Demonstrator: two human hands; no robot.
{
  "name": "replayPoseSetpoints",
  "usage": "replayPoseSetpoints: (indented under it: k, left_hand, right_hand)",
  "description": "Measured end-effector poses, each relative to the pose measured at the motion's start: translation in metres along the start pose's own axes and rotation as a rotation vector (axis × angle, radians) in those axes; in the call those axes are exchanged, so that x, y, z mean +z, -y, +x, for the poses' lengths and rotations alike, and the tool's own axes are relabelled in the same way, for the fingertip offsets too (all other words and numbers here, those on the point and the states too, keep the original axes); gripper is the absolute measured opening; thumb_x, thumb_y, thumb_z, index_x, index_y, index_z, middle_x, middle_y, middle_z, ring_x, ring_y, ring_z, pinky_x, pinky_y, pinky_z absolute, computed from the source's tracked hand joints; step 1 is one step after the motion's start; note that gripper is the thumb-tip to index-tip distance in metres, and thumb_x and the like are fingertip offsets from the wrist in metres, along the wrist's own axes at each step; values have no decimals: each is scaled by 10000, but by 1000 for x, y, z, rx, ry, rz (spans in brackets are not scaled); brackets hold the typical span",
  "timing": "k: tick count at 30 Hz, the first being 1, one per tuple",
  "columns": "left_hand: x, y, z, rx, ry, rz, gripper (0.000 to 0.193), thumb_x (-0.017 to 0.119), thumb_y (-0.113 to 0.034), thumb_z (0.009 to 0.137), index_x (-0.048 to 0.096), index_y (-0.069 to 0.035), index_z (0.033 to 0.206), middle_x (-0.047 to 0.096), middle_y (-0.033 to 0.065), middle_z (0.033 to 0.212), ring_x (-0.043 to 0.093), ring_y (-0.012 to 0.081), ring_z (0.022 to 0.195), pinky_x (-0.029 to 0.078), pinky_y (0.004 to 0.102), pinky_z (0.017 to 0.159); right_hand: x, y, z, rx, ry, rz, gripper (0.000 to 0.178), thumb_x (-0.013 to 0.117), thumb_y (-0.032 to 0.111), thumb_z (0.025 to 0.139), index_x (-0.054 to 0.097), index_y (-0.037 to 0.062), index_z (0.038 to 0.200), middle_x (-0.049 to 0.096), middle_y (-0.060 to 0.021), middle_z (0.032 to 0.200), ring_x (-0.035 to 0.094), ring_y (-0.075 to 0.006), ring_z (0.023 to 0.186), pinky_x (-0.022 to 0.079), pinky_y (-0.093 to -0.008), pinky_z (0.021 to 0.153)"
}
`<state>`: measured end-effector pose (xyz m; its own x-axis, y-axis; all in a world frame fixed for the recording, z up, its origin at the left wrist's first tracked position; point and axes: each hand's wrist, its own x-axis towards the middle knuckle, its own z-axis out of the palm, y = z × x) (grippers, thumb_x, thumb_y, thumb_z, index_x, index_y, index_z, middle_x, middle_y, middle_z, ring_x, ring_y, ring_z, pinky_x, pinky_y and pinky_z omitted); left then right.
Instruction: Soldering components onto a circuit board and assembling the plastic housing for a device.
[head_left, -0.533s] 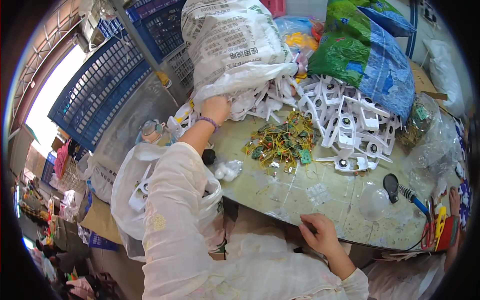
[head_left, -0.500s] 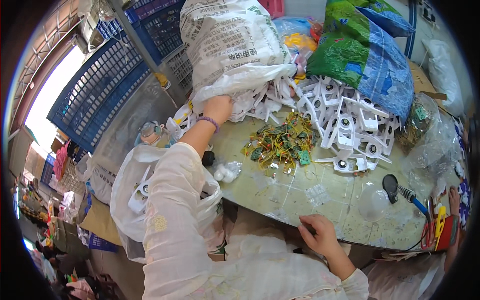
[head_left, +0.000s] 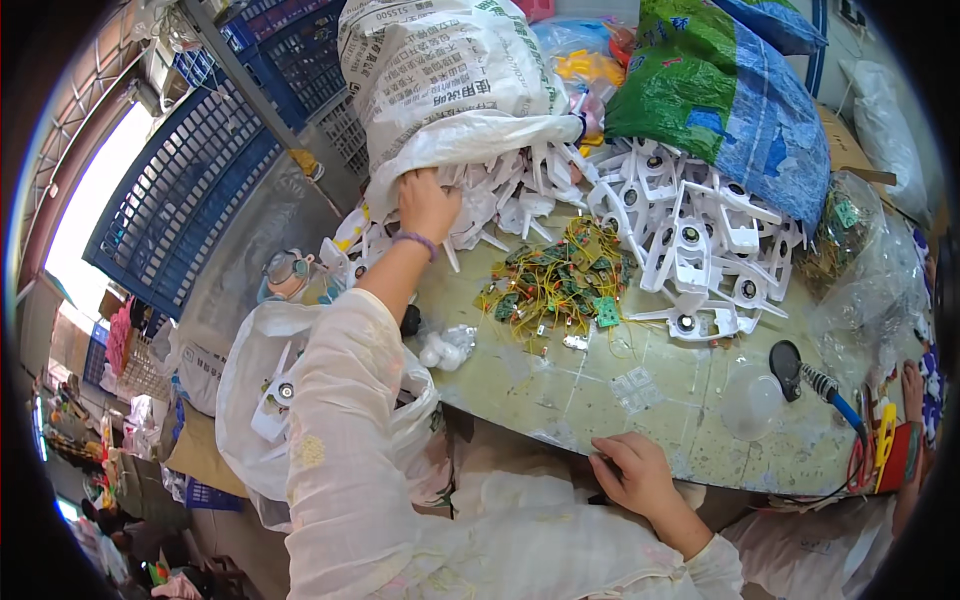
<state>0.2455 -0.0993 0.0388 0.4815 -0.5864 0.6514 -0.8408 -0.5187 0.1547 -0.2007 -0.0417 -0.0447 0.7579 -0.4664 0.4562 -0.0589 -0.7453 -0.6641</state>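
My left hand (head_left: 428, 210) is at the mouth of a large white woven sack (head_left: 450, 70), its fingers curled at the rim and partly hidden there. White plastic parts (head_left: 520, 195) spill from the sack beside it. My right hand (head_left: 640, 475) rests at the table's near edge, loosely bent, its fingers apart and holding nothing. Between the hands lies a tangled heap of green circuit boards with yellow wires (head_left: 560, 280). More white plastic parts with round black fittings (head_left: 690, 240) are piled to its right, under a green and blue sack (head_left: 720, 110).
A white plastic bag (head_left: 260, 400) with a white part inside hangs left of the table (head_left: 520, 390). A soldering iron (head_left: 822, 388), a clear dome (head_left: 755, 400) and a yellow cutter (head_left: 885, 440) lie at the right. Blue crates (head_left: 185, 190) stand behind on the left.
The sack's rim is raised and its mouth gapes wider, with my left hand further under it. My right hand has hardly moved. The whole view has shifted slightly.
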Motion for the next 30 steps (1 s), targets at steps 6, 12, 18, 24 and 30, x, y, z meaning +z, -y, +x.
replayPoseSetpoints:
  k: [6,12,18,24,30]
  left_hand:
    - [1,11,-45,229,298,373,224,603,-158,766,622,-69,971,556,106,1037,526,299,1042,456,454,826]
    - [-15,36,-54,1023,301,480,128,566,-178,770,670,-127,825,575,66,1000,506,230,1074,419,384,837]
    - [-30,38,-37,809,415,317,137,647,-209,762,672,-98,839,616,49,891,583,219,886,456,385,775]
    - [-93,-26,3,-15,761,-685,245,694,-256,856,630,-39,949,628,20,816,570,87,737,477,263,644]
    - [-103,-138,-31,43,1043,-946,378,699,-237,851,544,-11,1110,639,36,890,599,99,733,489,249,571]
  right_hand:
    - [1,0,-1,-65,-13,-37,231,704,108,767,643,51,982,641,-79,828,622,-258,719,504,-353,599]
    - [1,1,-1,-109,-40,-56,221,701,93,762,640,50,970,636,-73,818,620,-251,716,499,-346,589]
    - [1,0,-5,-136,-54,-70,197,698,89,764,636,56,948,627,-67,801,617,-248,703,493,-347,581]
    - [2,1,-4,-102,-89,-43,191,701,90,772,642,53,951,626,-78,796,613,-252,694,492,-342,588]
    - [5,5,19,329,-457,688,489,736,64,789,530,32,1232,600,-81,956,588,-130,771,494,-268,668]
